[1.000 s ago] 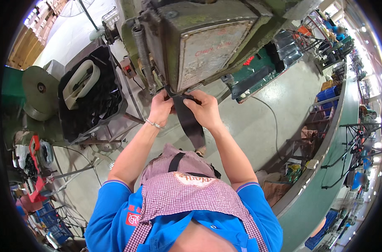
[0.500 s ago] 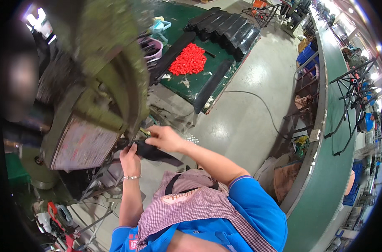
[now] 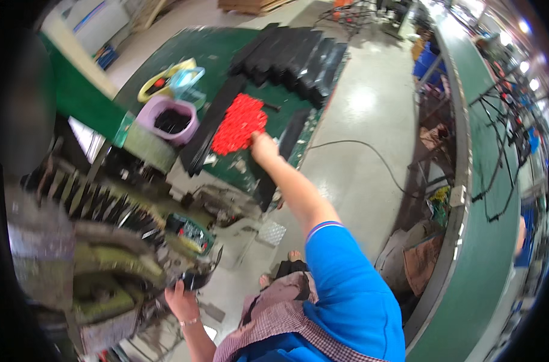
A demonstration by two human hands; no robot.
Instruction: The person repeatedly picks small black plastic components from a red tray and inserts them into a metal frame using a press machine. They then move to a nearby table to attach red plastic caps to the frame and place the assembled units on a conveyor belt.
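Note:
My left hand (image 3: 179,300) is closed on the edge of a black flat strip (image 3: 197,280), held against the work area of a large green machine (image 3: 111,265). The strip's far end curves up beside the machine. My right arm is stretched out to the green table, where my right hand (image 3: 265,149) touches the near right edge of a pile of small red pieces (image 3: 238,123). Its fingers are bunched together, and what lies between them is too small to make out.
Stacked long black strips (image 3: 286,60) lie behind the pile, with single black strips (image 3: 211,123) on either side. A pink tub (image 3: 190,130) of black pieces and a light blue basket (image 3: 187,84) stand left. A cable (image 3: 371,148) crosses the floor; a long green conveyor (image 3: 491,241) runs right.
My right hand has left the black strip at the machine and reached forward to the red pile. The left hand keeps hold of the strip. The view has shifted, showing more of the table.

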